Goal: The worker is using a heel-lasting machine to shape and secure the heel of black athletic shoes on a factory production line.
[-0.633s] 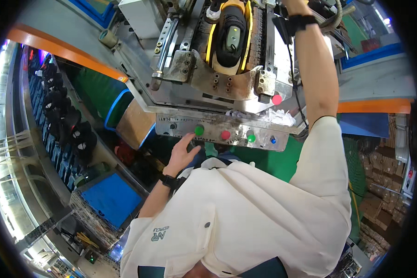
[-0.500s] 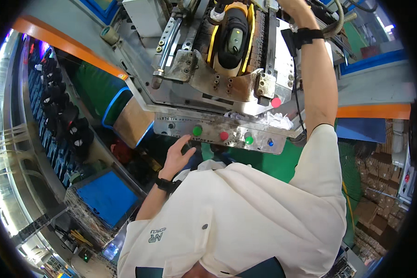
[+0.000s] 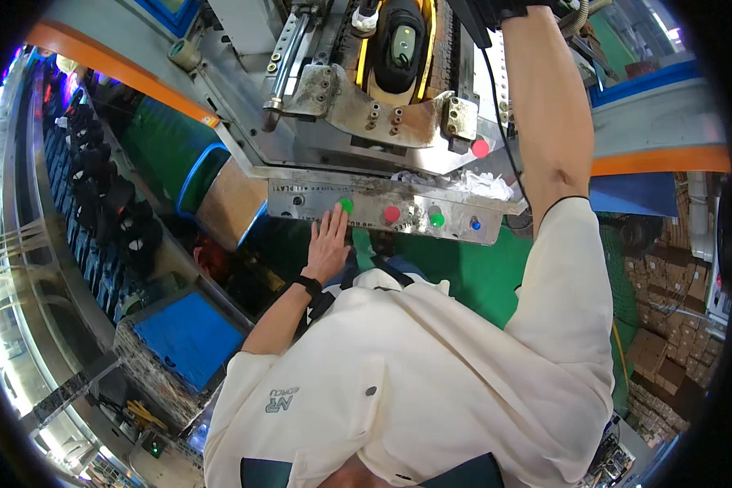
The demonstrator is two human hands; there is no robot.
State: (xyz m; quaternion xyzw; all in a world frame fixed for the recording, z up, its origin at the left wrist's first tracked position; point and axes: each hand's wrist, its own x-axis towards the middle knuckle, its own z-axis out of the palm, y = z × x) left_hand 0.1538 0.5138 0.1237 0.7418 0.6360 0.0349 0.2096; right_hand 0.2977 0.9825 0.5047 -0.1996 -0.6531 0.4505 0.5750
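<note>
My left hand (image 3: 328,244) lies flat with its fingers stretched forward. Its fingertips meet the green button (image 3: 346,205) at the left part of a metal control panel (image 3: 415,218). No object shows in that hand. My right forearm (image 3: 553,106) reaches up past the frame's top edge, so the right hand itself is out of sight. A dark strap and box (image 3: 473,20) with a black cable sit at that wrist. In the machine, a black shoe upper (image 3: 397,73) rests toe toward me between yellow-edged side pieces, behind a worn curved metal plate (image 3: 382,122).
Further along the panel are a red button (image 3: 392,214), a second green button (image 3: 437,220) and a blue one (image 3: 475,222). Crumpled white material (image 3: 486,185) lies behind it. At left, dark shoes line a rack (image 3: 106,179) beside a stool (image 3: 232,203). Cardboard boxes (image 3: 659,325) are stacked at right.
My left hand has moved forward onto the green button, its fingers straightening. My right arm reaches further up and its hand has left the picture. The view has shifted slightly.
</note>
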